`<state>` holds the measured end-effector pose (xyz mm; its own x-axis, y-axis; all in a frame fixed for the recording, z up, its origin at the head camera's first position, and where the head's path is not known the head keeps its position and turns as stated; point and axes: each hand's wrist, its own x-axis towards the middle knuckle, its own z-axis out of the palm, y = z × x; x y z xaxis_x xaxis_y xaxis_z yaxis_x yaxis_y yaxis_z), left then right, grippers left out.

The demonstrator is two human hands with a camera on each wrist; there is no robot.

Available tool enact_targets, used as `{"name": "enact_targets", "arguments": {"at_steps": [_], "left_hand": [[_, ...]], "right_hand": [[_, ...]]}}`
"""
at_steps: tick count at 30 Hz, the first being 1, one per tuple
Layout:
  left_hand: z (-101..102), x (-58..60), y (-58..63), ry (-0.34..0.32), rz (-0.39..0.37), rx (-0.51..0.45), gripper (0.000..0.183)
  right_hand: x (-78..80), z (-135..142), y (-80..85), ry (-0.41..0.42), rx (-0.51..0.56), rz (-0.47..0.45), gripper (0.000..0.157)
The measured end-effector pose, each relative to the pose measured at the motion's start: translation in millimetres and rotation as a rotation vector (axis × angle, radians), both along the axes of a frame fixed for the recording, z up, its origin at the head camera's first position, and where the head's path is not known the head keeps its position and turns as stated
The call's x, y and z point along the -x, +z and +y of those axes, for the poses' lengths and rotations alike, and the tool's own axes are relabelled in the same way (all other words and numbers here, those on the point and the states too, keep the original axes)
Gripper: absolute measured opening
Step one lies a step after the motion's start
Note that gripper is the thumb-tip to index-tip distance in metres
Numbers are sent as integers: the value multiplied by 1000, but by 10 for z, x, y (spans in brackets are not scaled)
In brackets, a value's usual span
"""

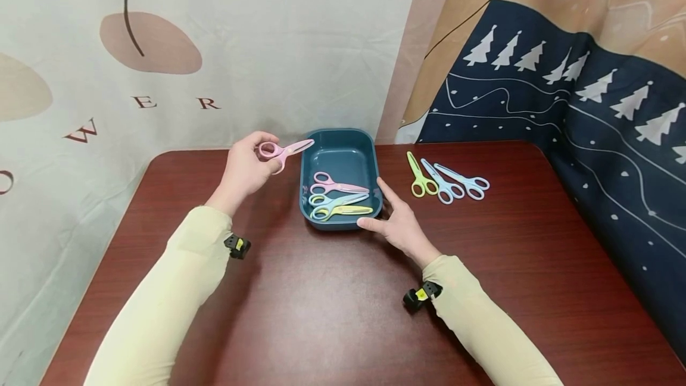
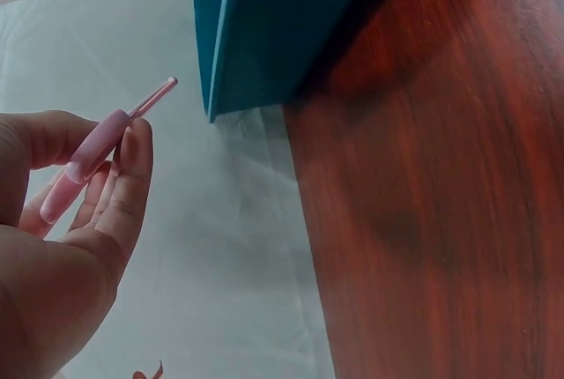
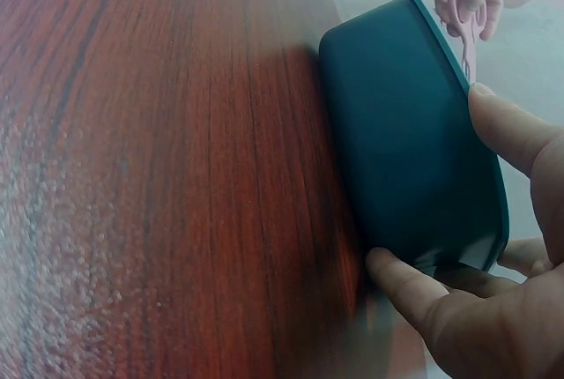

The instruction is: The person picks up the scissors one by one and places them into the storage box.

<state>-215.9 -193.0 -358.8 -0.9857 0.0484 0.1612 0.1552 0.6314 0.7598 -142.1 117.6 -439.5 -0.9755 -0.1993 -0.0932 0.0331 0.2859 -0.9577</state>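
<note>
Head view: left hand [image 1: 248, 165] pinches pink scissors [image 1: 289, 150] near the far left corner of the blue box [image 1: 348, 159]; right hand [image 1: 399, 222] grips its right side.

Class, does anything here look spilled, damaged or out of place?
Nothing looks spilled or damaged. One mild oddity: three pairs of scissors lie loose on the table, right of the blue tray, while other scissors lie inside it.

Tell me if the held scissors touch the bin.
Apart: the left wrist view shows a clear gap between the tip of the held scissors and the bin.
</note>
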Motion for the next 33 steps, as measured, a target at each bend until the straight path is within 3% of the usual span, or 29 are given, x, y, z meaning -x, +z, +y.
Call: {"name": "enact_targets", "arguments": {"at_steps": [8,33], "left_hand": [[84,44,26,-23,18,7,39],[347,117,115,-90,-71,61,38]], "right_hand": [[-7,0,2,-2,-5,-8,99],[-17,2,13,4,0,-8,99]]}}
